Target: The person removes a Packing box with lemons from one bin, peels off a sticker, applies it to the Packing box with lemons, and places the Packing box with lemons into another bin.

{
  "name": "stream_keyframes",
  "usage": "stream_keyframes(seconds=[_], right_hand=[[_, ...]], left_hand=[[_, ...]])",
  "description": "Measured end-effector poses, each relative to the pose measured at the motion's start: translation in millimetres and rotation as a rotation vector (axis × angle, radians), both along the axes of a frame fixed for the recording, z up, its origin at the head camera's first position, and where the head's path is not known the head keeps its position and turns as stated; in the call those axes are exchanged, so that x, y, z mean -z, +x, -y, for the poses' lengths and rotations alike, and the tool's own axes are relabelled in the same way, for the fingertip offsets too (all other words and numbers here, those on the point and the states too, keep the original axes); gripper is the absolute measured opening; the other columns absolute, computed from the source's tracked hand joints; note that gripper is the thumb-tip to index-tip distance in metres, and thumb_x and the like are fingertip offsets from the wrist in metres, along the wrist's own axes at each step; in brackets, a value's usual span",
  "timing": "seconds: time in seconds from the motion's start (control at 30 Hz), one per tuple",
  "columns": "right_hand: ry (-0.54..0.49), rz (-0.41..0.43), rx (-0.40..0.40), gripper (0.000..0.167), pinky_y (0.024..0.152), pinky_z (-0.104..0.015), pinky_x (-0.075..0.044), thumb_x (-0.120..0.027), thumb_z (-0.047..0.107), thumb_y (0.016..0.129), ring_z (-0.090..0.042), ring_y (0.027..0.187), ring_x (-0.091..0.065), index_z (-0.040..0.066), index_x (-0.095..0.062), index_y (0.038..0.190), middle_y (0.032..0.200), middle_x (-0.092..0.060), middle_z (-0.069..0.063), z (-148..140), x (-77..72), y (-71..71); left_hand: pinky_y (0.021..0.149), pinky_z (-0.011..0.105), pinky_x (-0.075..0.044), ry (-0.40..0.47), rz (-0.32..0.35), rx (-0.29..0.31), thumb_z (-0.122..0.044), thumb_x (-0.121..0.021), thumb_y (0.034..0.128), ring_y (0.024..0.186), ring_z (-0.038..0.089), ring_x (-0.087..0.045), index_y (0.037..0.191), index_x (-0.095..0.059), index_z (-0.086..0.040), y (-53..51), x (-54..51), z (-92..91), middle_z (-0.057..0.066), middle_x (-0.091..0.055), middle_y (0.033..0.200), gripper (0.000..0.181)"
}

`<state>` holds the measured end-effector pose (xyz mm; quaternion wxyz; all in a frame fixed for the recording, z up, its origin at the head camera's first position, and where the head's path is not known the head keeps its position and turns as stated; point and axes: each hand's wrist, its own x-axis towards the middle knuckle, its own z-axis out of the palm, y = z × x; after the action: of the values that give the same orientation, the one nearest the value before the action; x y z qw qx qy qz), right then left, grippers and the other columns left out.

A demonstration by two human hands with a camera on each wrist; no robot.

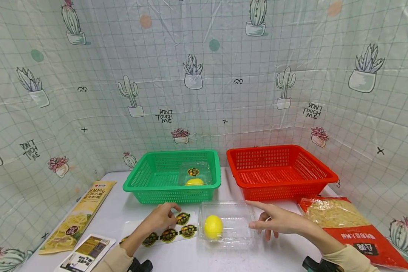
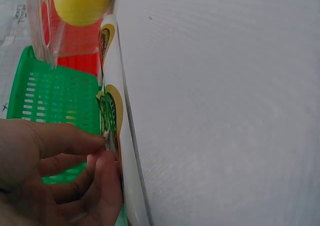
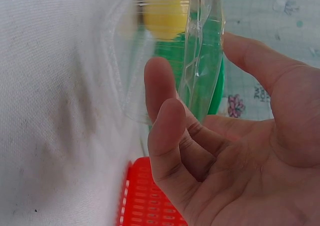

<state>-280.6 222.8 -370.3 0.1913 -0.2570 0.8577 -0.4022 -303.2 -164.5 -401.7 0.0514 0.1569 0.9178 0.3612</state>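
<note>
My left hand point(image 1: 160, 218) is over a white sheet point(image 1: 132, 226) of round black-and-gold fruit stickers point(image 1: 168, 235). In the left wrist view its thumb and a finger meet at the sheet's edge and pinch a sticker point(image 2: 113, 108), which the fingertips partly cover. Beside the sheet lies a clear plastic box point(image 1: 236, 221) with a yellow lemon point(image 1: 213, 226) in its left half. My right hand point(image 1: 275, 219) is at the box's right side, its fingers loosely spread. One fingertip touches the box's edge in the right wrist view.
Behind stand a green basket point(image 1: 173, 195), holding a stickered clear box point(image 1: 204, 170) with yellow fruit, and a red basket point(image 1: 282, 190). At left lie a noodle packet point(image 1: 78, 217) and a white printed card point(image 1: 88, 252). A red pasta bag point(image 1: 357, 234) lies at right.
</note>
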Motion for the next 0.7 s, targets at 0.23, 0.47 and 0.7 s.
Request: stream_keyframes(seconds=[0.23,0.47,0.7], right_hand=[[0.000,-0.003,-0.007,0.079,0.049,-0.030,-0.051,-0.068,0.033,0.092,-0.028,0.061,-0.066,0.007,-0.027,0.154,0.082,-0.066,-0.009,0,0.0,0.5],[0.003,-0.008,-0.005,0.078,0.049,-0.031,-0.051,-0.068,0.033,0.092,-0.030,0.061,-0.067,0.006,-0.028,0.154,0.082,-0.067,-0.008,0,0.7,0.4],[0.003,-0.008,0.000,0.078,0.050,-0.031,-0.051,-0.068,0.033,0.092,-0.029,0.061,-0.067,0.007,-0.028,0.154,0.082,-0.066,-0.008,0,0.7,0.8]], left_hand=[[0.052,0.026,-0.047,0.020,0.003,0.015,0.008,-0.058,0.0820,0.058,0.015,-0.057,0.117,-0.062,0.009,0.3,-1.4,2.2,0.009,-0.065,0.073,0.035],[0.052,0.029,-0.052,0.094,0.038,0.019,0.009,-0.055,0.0835,0.056,0.015,-0.057,0.120,-0.059,0.010,1.2,-4.1,2.4,0.012,-0.063,0.073,0.036],[0.050,0.022,-0.044,0.079,-0.021,0.039,0.006,-0.056,0.0855,0.061,0.019,-0.059,0.120,-0.061,0.005,-1.8,-10.7,0.4,0.011,-0.062,0.078,0.035]])
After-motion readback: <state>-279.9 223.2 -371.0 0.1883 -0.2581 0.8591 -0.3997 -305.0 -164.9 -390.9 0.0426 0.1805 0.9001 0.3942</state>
